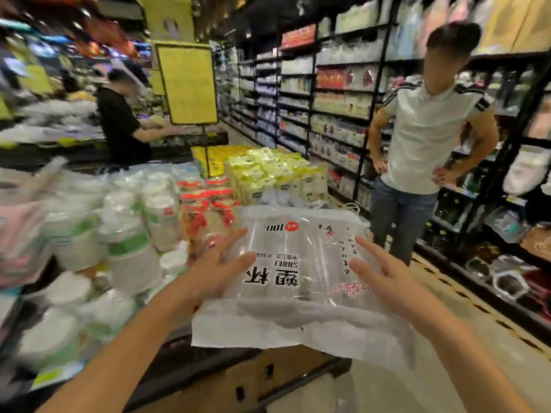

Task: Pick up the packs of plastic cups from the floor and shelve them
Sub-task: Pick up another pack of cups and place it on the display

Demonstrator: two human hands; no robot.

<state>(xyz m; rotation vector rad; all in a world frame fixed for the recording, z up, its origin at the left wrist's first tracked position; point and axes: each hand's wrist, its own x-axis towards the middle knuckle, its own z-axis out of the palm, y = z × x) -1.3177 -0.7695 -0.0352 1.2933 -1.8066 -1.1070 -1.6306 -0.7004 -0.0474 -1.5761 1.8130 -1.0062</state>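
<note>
A flat clear pack of plastic cups [301,254] with black and red print lies in front of me at waist height, at the right end of the display shelf [185,350]. My left hand [220,266] rests on its left edge with fingers spread. My right hand [384,272] rests on its right side, fingers extended and apart. Neither hand is closed around the pack. I cannot tell whether the pack rests on the shelf or on my palms.
Stacks of paper cups [131,248] and red-labelled packs [205,210] fill the shelf at left. A cardboard box [268,380] sits below. A person in a white shirt [426,138] stands in the aisle ahead right, beside tall shelving [337,108]. Another person [122,123] works at back left.
</note>
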